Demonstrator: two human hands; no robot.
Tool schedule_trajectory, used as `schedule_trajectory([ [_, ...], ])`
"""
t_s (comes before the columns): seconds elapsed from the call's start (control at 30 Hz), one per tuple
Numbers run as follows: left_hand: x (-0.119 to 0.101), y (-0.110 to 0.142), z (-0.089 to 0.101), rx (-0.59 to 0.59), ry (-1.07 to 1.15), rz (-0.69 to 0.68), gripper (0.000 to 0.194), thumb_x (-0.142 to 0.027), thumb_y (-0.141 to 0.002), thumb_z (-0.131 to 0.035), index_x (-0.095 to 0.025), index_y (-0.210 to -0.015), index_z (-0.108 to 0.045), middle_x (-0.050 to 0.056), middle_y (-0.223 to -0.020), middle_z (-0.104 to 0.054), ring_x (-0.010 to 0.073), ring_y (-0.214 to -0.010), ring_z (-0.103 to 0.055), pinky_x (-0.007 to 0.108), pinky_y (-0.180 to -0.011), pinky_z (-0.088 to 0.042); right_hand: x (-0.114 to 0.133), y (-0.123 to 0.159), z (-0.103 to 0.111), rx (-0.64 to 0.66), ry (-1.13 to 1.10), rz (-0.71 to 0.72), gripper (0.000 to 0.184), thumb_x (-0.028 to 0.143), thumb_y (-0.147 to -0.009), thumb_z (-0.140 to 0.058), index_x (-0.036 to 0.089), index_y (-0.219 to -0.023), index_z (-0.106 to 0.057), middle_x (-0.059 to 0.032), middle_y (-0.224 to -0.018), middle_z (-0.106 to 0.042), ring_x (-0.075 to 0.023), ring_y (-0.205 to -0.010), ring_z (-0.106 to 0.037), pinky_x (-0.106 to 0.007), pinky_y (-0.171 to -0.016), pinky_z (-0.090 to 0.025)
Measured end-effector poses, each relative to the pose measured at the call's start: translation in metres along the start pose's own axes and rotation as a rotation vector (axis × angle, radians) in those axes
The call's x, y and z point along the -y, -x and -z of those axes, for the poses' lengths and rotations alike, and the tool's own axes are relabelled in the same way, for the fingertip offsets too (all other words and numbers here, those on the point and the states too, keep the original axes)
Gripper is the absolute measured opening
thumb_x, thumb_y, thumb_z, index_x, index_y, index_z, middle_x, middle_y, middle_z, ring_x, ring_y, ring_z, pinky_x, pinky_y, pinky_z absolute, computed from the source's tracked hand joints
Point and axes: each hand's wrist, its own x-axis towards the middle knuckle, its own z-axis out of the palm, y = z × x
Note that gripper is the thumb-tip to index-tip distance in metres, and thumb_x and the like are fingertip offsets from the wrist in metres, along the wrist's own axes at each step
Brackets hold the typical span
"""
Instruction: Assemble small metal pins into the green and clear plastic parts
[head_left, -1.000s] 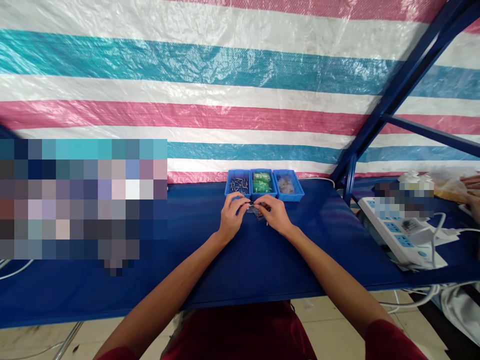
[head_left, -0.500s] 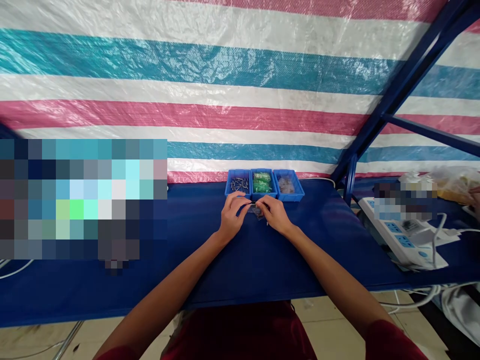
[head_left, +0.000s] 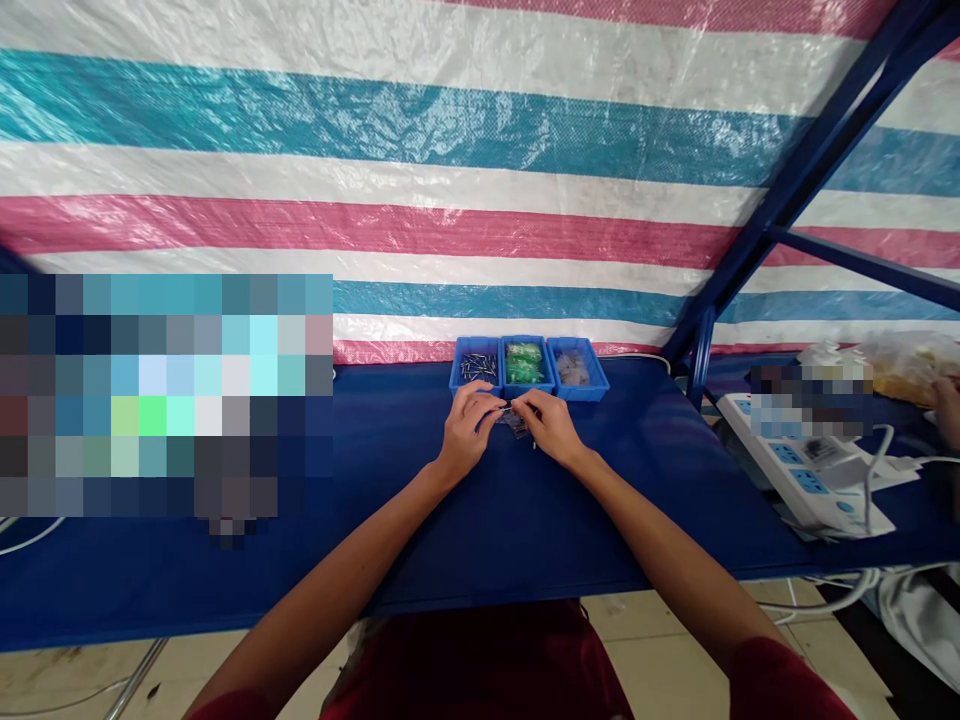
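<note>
Just below the blue plastic trays [head_left: 528, 392], my left hand [head_left: 469, 430] and right hand [head_left: 551, 428] pinch a small clear plastic packet [head_left: 514, 424] between them, equally near both; its long axis is too small to tell.

No words, numbers or brands can be read here. The white power strip [head_left: 806, 480] has a small dark panel on its top, but any marking there is too small to make out. The three blue trays [head_left: 529, 392] show no legible lettering. Two pixelated patches [head_left: 165, 400] hide whatever lies beneath them.
</note>
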Motion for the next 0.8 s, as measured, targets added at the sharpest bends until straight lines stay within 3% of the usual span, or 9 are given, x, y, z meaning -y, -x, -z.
schedule_trajectory([
  [0.27,0.0003,-0.0013,0.0010,-0.019,0.000,0.017,0.014,-0.021,-0.093,-0.050,-0.017,-0.092,-0.063,0.010,-0.106,-0.061,0.0183,-0.099,-0.061,0.037,-0.089,-0.054,0.0030,0.0015,-0.0001,-0.020,-0.074,-0.009,0.025,0.040,-0.089,-0.052,0.020,-0.085,-0.066,-0.0040,-0.076,-0.063,-0.0148,-0.063,-0.055,-0.026,-0.060,-0.044],
  [0.4,-0.0005,-0.0017,0.0016,-0.025,-0.006,0.030,0.017,-0.022,-0.094,-0.048,-0.017,-0.090,-0.063,0.009,-0.103,-0.062,0.0187,-0.101,-0.061,0.036,-0.087,-0.054,0.0035,0.0016,0.0006,-0.012,-0.057,0.010,0.029,0.043,-0.090,-0.050,0.020,-0.082,-0.066,-0.0042,-0.074,-0.062,-0.0152,-0.063,-0.054,-0.027,-0.061,-0.044],
  [0.57,0.0009,-0.0007,0.0003,-0.004,0.046,0.077,0.015,-0.027,-0.091,-0.055,-0.015,-0.096,-0.062,0.009,-0.107,-0.061,0.0128,-0.080,-0.064,0.027,-0.072,-0.056,0.0059,0.0012,0.0034,-0.013,-0.046,0.032,0.038,0.046,-0.094,-0.042,0.020,-0.075,-0.062,-0.0027,-0.068,-0.057,-0.0148,-0.062,-0.051,-0.027,-0.061,-0.041],
  [0.67,0.0051,0.0010,-0.0023,0.064,0.064,0.081,0.019,-0.033,-0.089,-0.058,-0.016,-0.097,-0.063,0.006,-0.092,-0.066,0.0119,-0.071,-0.063,0.024,-0.067,-0.054,0.0084,0.0010,0.0046,-0.030,-0.055,0.016,0.041,0.047,-0.095,-0.039,0.020,-0.069,-0.057,-0.0012,-0.064,-0.053,-0.0143,-0.060,-0.050,-0.027,-0.062,-0.040],
  [0.8,0.0093,0.0028,-0.0034,0.120,0.031,0.112,0.023,-0.034,-0.093,-0.050,-0.016,-0.089,-0.065,0.003,-0.077,-0.068,0.0113,-0.063,-0.062,0.022,-0.059,-0.049,0.0084,0.0012,0.0038,-0.013,-0.069,0.004,0.045,0.047,-0.095,-0.037,0.020,-0.062,-0.049,0.0007,-0.059,-0.049,-0.0129,-0.057,-0.049,-0.026,-0.060,-0.038],
])
